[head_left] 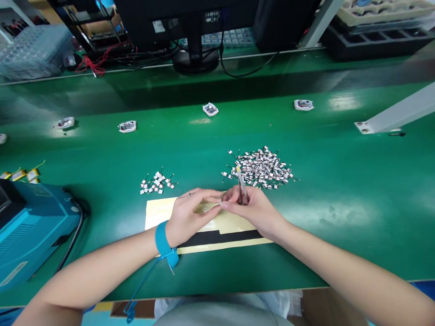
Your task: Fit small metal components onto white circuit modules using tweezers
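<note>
The right hand (253, 211) holds a pair of tweezers (242, 189) between narrow fingers. The left hand (190, 219) has its fingertips (215, 205) close together, just beside the right fingers; what they pinch, I cannot tell. Both hands are over a yellow backing sheet (160, 212), near a pile of small wired components (261, 167).

Left hand (191, 217): leftward path narrows at the blue instrument case (24, 226), with a gap between it and the small pile of components (156, 182). Large pile of components (261, 167) lies directly ahead of the right hand (253, 208) — passage between the piles, or rightward toward the white metal strut (406, 105).
</note>
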